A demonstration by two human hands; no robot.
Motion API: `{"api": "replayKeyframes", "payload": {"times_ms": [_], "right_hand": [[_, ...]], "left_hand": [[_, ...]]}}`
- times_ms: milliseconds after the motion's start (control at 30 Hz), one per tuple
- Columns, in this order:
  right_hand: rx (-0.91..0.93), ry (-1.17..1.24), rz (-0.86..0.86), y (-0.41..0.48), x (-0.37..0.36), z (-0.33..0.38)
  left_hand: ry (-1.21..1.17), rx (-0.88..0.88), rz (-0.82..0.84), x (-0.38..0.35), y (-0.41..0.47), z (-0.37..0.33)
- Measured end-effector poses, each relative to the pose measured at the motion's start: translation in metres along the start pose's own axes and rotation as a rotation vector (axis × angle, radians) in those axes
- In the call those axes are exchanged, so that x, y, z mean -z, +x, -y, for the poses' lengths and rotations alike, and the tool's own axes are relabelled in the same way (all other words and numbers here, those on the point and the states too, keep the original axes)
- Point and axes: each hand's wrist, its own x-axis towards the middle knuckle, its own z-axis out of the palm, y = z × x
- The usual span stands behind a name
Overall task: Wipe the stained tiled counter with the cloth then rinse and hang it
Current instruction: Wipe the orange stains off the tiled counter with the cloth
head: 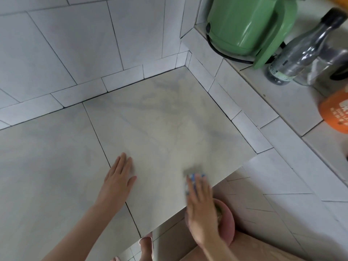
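Observation:
The tiled counter (154,125) fills the middle of the head view, pale tiles with yellowish and grey smears toward the back corner. My right hand (202,206) lies flat on a blue-and-white cloth (194,176) near the counter's front right edge, fingers straight and pressing down; the cloth is blurred and mostly hidden under the fingers. My left hand (118,178) rests palm down on the counter to the left of it, fingers straight, holding nothing.
A raised tiled ledge (263,95) on the right carries a green kettle (250,25), a clear glass bottle (299,53) and an orange lid or container (335,112). Below the counter's front edge are a pink object (228,223), floor tiles and my foot.

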Motion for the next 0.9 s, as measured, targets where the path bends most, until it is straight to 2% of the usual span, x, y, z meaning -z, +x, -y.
{"api": "replayKeyframes", "payload": {"times_ms": [133, 267, 533, 733, 900], "right_hand": [[0.169, 0.015, 0.039, -0.03, -0.019, 0.072], [0.254, -0.028, 0.104, -0.011, -0.006, 0.068], [0.03, -0.086, 0.038, 0.13, 0.031, -0.023], [-0.125, -0.016, 0.036, 0.175, 0.033, -0.003], [0.128, -0.007, 0.008, 0.146, 0.007, 0.065]], "left_hand": [[-0.019, -0.036, -0.015, 0.003, -0.002, 0.004], [-0.045, -0.031, -0.024, 0.007, -0.002, 0.012], [0.002, 0.03, -0.045, 0.017, -0.004, 0.03], [-0.019, 0.027, -0.061, 0.019, -0.008, 0.032], [0.001, 0.022, -0.064, 0.017, -0.008, 0.036]]}}
